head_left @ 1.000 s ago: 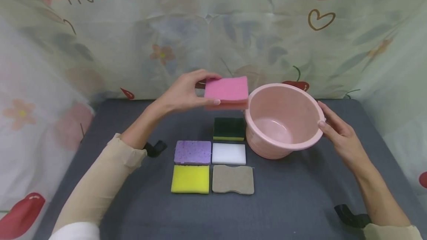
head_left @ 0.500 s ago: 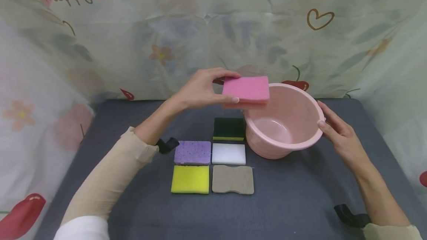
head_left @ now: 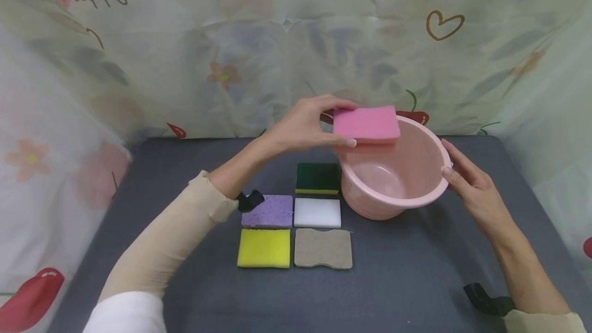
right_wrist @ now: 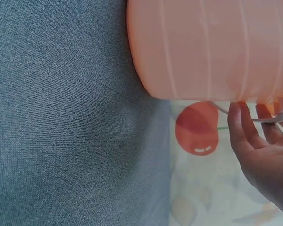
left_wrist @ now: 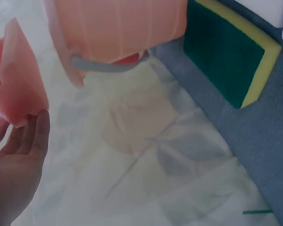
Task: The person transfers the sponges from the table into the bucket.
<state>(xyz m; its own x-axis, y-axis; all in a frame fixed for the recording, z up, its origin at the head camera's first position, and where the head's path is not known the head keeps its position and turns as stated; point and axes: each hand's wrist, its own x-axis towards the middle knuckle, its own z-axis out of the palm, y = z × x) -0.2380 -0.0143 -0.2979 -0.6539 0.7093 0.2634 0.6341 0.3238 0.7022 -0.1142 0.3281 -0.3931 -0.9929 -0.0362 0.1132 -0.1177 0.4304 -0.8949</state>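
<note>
My part-closed left grip (head_left: pixel 314 126) pinches the pink sponge (head_left: pixel 368 123) above the left side of the pink basin (head_left: pixel 363 202); my right grip (head_left: pixel 475 191) clasps its rim; I judge this placing, next needing lowering and release.

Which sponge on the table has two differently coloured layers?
The green-and-yellow sponge, just beyond the white sponge: dark green over yellow. The other four lying there each show one main colour.

Beige sleeves (head_left: pixel 164 245), white fabric (head_left: pixel 131 315) above the left one, curved black piece (head_left: pixel 487 300) beside each
</note>
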